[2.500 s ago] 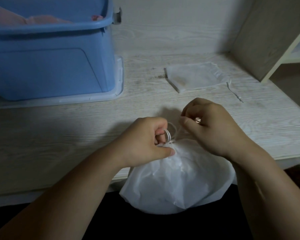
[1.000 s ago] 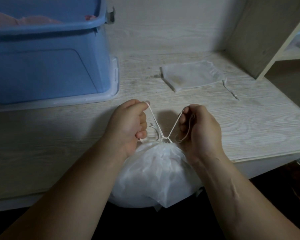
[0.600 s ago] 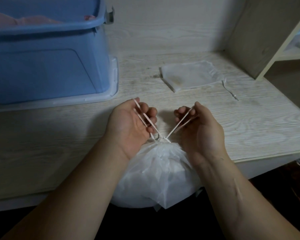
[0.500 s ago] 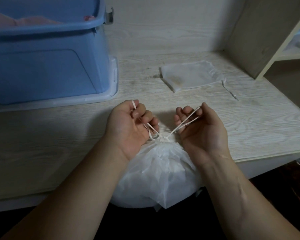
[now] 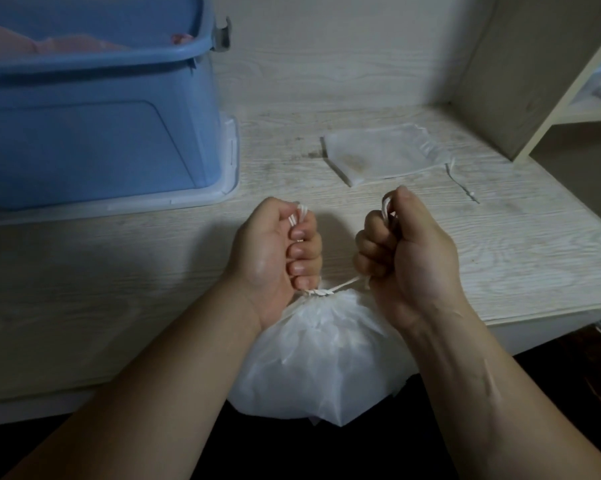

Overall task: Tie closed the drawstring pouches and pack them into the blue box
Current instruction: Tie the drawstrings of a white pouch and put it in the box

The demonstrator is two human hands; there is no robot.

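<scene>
A filled white drawstring pouch [image 5: 326, 358] hangs over the front edge of the desk, its mouth gathered tight. My left hand [image 5: 274, 251] is a fist round one end of the white cord [image 5: 330, 291]. My right hand [image 5: 403, 251] grips the other end, with a loop of cord showing at the thumb. The cord crosses in a twist at the pouch's neck between the two fists. The blue box [image 5: 94, 109] stands at the back left with pink things inside. A flat, empty white pouch [image 5: 382, 152] lies on the desk behind my hands.
The blue box sits on its pale lid [image 5: 229, 168]. A wooden shelf unit [image 5: 548, 74] rises at the right, close to the flat pouch, whose loose cord [image 5: 461, 183] trails toward it. The desk edge [image 5: 534, 323] runs just in front of my wrists.
My hands were open with the cord lying across the fingers; both have closed into fists round the cord ends. The twist at the pouch's neck sits tighter and lower.
</scene>
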